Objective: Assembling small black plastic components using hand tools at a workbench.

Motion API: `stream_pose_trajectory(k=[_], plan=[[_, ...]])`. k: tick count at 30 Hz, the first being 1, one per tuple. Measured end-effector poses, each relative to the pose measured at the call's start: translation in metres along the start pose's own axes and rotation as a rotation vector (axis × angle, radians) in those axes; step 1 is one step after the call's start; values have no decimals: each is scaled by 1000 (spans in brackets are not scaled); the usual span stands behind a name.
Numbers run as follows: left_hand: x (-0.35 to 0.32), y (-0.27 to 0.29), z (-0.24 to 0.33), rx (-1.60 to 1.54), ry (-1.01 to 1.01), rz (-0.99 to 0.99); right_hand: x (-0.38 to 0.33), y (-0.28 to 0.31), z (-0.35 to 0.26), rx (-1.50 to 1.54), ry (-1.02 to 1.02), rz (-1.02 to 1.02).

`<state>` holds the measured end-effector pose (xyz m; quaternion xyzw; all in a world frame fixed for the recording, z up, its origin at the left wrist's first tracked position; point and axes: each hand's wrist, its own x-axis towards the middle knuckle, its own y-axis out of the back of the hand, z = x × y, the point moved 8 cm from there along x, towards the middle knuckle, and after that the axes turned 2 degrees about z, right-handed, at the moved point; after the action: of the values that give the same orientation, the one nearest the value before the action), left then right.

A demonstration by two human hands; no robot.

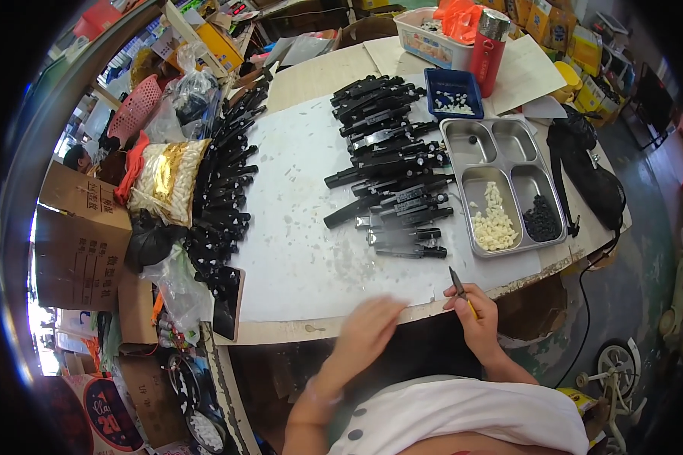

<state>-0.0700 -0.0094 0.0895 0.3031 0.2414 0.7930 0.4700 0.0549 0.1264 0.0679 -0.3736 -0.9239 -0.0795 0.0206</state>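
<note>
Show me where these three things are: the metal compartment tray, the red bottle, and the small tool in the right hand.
metal compartment tray (517, 168), head view, on the central divider.
red bottle (488, 51), head view, on its red body.
small tool (457, 282), head view, on its dark tip above the right hand (479, 318).

You have one view only, from the camera on your head, so no second view shares anything with it. It looks steeply down and forward over the table, which fills the middle of the picture. Your own chest and forearms come in from the lower edge, close under the lens, with your left hand and right hand at the table's near rim. The tray sits farther out to your right. The fisheye bends straight edges toward the rim, and its dark border cuts off the corners.
</note>
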Motion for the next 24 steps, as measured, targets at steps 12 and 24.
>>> stream_pose_trajectory(k=[12,24], plan=[[72,-41,-2,332,-169,256,-7,19,11,-108,-37,97],[31,8,-2,337,-83,481,20,-30,-9,-294,127,-79]])
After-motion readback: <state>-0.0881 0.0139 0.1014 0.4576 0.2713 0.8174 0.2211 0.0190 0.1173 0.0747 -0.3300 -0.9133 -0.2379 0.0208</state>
